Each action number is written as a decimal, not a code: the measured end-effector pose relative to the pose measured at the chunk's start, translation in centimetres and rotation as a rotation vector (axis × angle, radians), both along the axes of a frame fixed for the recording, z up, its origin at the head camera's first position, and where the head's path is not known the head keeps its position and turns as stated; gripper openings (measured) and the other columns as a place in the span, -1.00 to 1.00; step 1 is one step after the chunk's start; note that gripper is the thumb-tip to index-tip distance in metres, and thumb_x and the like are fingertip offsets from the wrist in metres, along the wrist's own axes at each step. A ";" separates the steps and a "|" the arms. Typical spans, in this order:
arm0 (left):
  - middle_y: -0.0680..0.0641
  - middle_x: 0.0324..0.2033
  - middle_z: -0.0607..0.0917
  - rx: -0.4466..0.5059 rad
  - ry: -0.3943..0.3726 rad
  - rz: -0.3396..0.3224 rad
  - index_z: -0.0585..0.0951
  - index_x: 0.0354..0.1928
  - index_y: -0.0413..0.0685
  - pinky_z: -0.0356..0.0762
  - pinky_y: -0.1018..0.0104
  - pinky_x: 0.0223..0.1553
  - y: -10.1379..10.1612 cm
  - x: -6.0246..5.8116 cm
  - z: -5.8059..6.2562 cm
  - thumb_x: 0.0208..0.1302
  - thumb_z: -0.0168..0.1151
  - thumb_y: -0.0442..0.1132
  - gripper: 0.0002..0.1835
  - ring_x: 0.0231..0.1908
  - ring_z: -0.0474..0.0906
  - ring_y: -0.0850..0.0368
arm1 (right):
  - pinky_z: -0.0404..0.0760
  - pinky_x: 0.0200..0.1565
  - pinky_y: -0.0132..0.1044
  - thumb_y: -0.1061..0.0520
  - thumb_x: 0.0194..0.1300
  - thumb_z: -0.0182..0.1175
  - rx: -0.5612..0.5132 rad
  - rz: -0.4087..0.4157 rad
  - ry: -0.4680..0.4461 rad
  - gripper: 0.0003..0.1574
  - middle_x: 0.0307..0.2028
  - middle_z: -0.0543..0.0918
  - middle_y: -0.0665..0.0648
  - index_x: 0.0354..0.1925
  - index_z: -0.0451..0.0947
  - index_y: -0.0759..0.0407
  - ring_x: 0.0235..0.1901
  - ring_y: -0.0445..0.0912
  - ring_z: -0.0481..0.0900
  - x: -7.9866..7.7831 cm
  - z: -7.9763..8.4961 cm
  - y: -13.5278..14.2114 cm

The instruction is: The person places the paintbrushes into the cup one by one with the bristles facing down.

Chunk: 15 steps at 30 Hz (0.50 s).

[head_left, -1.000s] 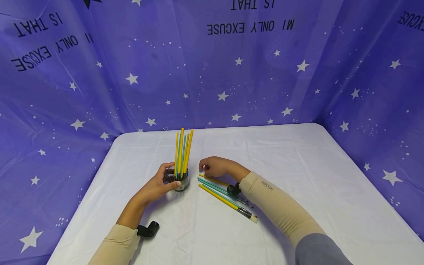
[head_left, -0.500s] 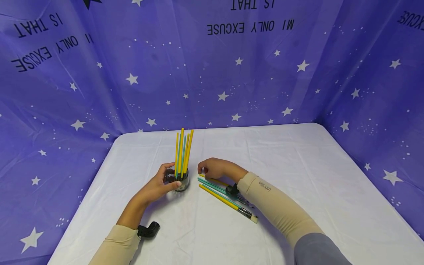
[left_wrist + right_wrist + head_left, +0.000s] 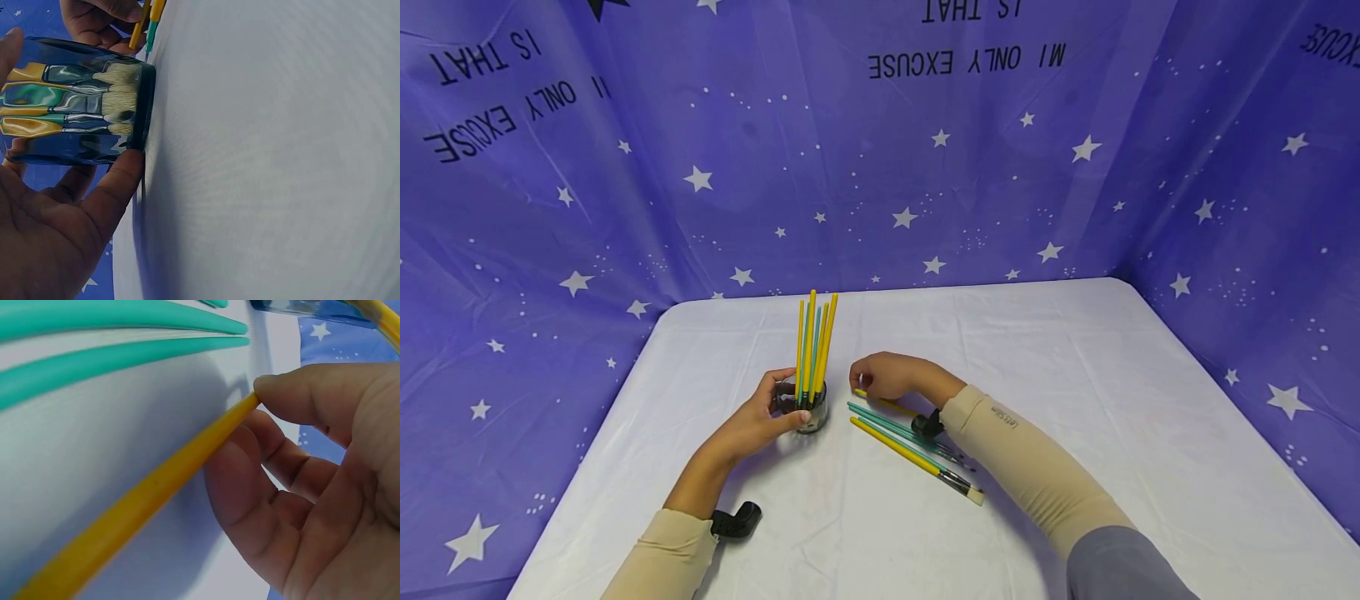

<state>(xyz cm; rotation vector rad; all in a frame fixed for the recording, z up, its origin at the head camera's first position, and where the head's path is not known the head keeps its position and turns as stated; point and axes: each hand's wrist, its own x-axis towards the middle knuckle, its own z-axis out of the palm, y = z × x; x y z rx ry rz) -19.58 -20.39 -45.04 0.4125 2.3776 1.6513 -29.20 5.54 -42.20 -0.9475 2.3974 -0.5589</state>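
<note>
My left hand grips a clear glass on the table, thumb on the near side. Several yellow and teal paintbrushes stand in the glass, handles up; the left wrist view shows their pale bristles at its bottom. To the right of the glass, my right hand pinches the tapered handle end of a yellow paintbrush between thumb and fingers. That handle slants down toward the table, and its far end is hidden under my wrist.
Beside the held brush lie several teal paintbrushes and a thick yellow paintbrush with a flat pale tip, handles toward the glass. A white cloth covers the table. Purple star-printed curtains hang at the back and sides.
My right hand first lowers onto the yellow paintbrush's end, then rises slightly with that end lifted in its fingers. The left hand and the glass stay in place.
</note>
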 end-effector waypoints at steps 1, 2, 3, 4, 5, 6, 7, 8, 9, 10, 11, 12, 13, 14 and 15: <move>-0.34 0.26 0.39 0.003 0.000 0.000 0.08 0.45 -0.04 0.18 -0.15 0.27 0.0 0.0 0.0 0.29 0.37 -0.22 -0.17 0.24 0.39 -0.25 | 0.48 -0.11 -0.26 0.39 0.28 0.13 -0.001 -0.002 0.000 -0.70 -0.21 0.60 0.02 -0.10 0.58 0.09 -0.21 -0.10 0.48 0.0 0.1 0.1; -0.34 0.26 0.39 0.004 0.002 -0.002 0.07 0.45 -0.05 0.18 -0.15 0.27 0.0 0.0 0.0 0.29 0.37 -0.22 -0.17 0.23 0.39 -0.24 | 0.49 -0.14 -0.26 0.39 0.29 0.12 -0.006 -0.003 -0.003 -0.71 -0.21 0.59 0.02 -0.09 0.58 0.10 -0.23 -0.10 0.48 0.0 0.3 0.1; -0.33 0.26 0.39 0.011 -0.004 0.001 0.08 0.44 -0.04 0.17 -0.15 0.27 0.0 0.0 -0.1 0.28 0.37 -0.22 -0.17 0.24 0.39 -0.25 | 0.49 -0.17 -0.26 0.38 0.30 0.12 -0.015 -0.006 -0.011 -0.71 -0.21 0.59 0.04 -0.07 0.58 0.12 -0.25 -0.10 0.48 0.1 0.5 0.2; -0.33 0.25 0.39 0.015 -0.002 -0.002 0.08 0.44 -0.04 0.17 -0.16 0.27 0.0 0.0 -0.1 0.29 0.37 -0.22 -0.18 0.23 0.40 -0.24 | 0.49 -0.20 -0.27 0.38 0.31 0.12 -0.025 -0.007 -0.018 -0.71 -0.22 0.59 0.04 -0.05 0.57 0.14 -0.28 -0.10 0.48 0.1 0.7 0.2; -0.33 0.25 0.40 0.020 0.000 -0.004 0.09 0.44 -0.04 0.17 -0.16 0.27 0.0 0.0 -0.1 0.29 0.37 -0.22 -0.18 0.23 0.40 -0.24 | 0.50 -0.24 -0.27 0.38 0.31 0.11 -0.037 -0.009 -0.029 -0.71 -0.22 0.59 0.06 -0.04 0.56 0.15 -0.32 -0.10 0.48 0.1 0.9 0.3; -0.33 0.25 0.40 0.020 0.004 -0.006 0.09 0.44 -0.05 0.17 -0.16 0.27 0.0 0.0 -0.1 0.29 0.37 -0.23 -0.18 0.22 0.40 -0.24 | 0.50 -0.28 -0.27 0.38 0.32 0.10 -0.050 -0.013 -0.045 -0.70 -0.22 0.58 0.07 -0.02 0.55 0.17 -0.37 -0.10 0.48 0.1 1.0 0.3; -0.33 0.25 0.40 0.025 0.003 -0.009 0.08 0.44 -0.04 0.17 -0.15 0.27 0.0 0.0 -0.1 0.29 0.36 -0.23 -0.18 0.22 0.40 -0.24 | 0.50 -0.32 -0.27 0.38 0.33 0.09 -0.064 -0.018 -0.061 -0.70 -0.22 0.58 0.08 0.00 0.54 0.18 -0.42 -0.10 0.48 0.1 1.2 0.4; -0.33 0.24 0.40 0.028 0.003 -0.009 0.08 0.44 -0.04 0.18 -0.15 0.27 0.0 0.0 -0.2 0.29 0.36 -0.24 -0.18 0.22 0.40 -0.24 | 0.50 -0.36 -0.27 0.38 0.34 0.07 -0.079 -0.021 -0.078 -0.69 -0.22 0.57 0.10 0.01 0.54 0.20 -0.47 -0.10 0.47 0.0 1.4 0.5; -0.33 0.24 0.40 0.032 0.002 -0.009 0.09 0.44 -0.04 0.17 -0.15 0.27 0.0 0.0 -0.2 0.29 0.36 -0.24 -0.19 0.22 0.40 -0.24 | 0.50 -0.39 -0.28 0.38 0.34 0.06 -0.092 -0.026 -0.090 -0.69 -0.22 0.57 0.11 0.02 0.53 0.20 -0.51 -0.10 0.47 -0.1 1.5 0.6; -0.33 0.24 0.40 0.034 0.002 -0.010 0.09 0.44 -0.04 0.18 -0.15 0.27 0.0 0.0 -0.2 0.29 0.36 -0.25 -0.19 0.22 0.41 -0.24 | 0.50 -0.42 -0.28 0.39 0.35 0.05 -0.102 -0.029 -0.100 -0.68 -0.22 0.56 0.11 0.04 0.52 0.21 -0.55 -0.10 0.46 -0.1 1.6 0.6; -0.33 0.24 0.40 0.036 0.002 -0.010 0.09 0.44 -0.04 0.18 -0.15 0.26 0.0 0.0 -0.2 0.29 0.36 -0.25 -0.19 0.22 0.40 -0.23 | 0.50 -0.44 -0.28 0.39 0.36 0.03 -0.113 -0.034 -0.111 -0.67 -0.21 0.56 0.12 0.05 0.51 0.22 -0.58 -0.10 0.45 -0.2 1.7 0.7; -0.33 0.24 0.40 0.038 0.001 -0.009 0.09 0.44 -0.04 0.18 -0.14 0.26 0.0 0.0 -0.2 0.29 0.36 -0.25 -0.19 0.22 0.41 -0.23 | 0.50 -0.45 -0.27 0.39 0.36 0.02 -0.124 -0.039 -0.118 -0.66 -0.21 0.55 0.13 0.06 0.50 0.23 -0.58 -0.10 0.45 -0.3 1.8 0.8; -0.33 0.24 0.40 0.041 0.000 -0.010 0.09 0.44 -0.04 0.18 -0.14 0.26 0.0 0.0 -0.2 0.29 0.36 -0.25 -0.19 0.22 0.40 -0.23 | 0.50 -0.44 -0.27 0.39 0.37 0.02 -0.134 -0.043 -0.120 -0.67 -0.20 0.55 0.13 0.06 0.50 0.24 -0.57 -0.10 0.45 -0.3 1.9 0.9; -0.33 0.24 0.40 0.042 -0.001 -0.008 0.09 0.44 -0.05 0.18 -0.14 0.27 0.0 0.0 -0.2 0.29 0.37 -0.25 -0.19 0.22 0.41 -0.23 | 0.52 -0.44 -0.26 0.39 0.37 0.02 -0.143 -0.048 -0.123 -0.67 -0.19 0.54 0.13 0.07 0.49 0.24 -0.55 -0.09 0.46 -0.4 2.0 0.9; -0.33 0.24 0.40 0.043 -0.002 -0.010 0.09 0.44 -0.05 0.17 -0.14 0.27 0.0 0.0 -0.2 0.29 0.37 -0.25 -0.19 0.22 0.40 -0.23 | 0.55 -0.42 -0.23 0.38 0.38 0.03 -0.154 -0.056 -0.129 -0.67 -0.19 0.54 0.13 0.08 0.49 0.25 -0.53 -0.07 0.48 -0.4 2.2 1.0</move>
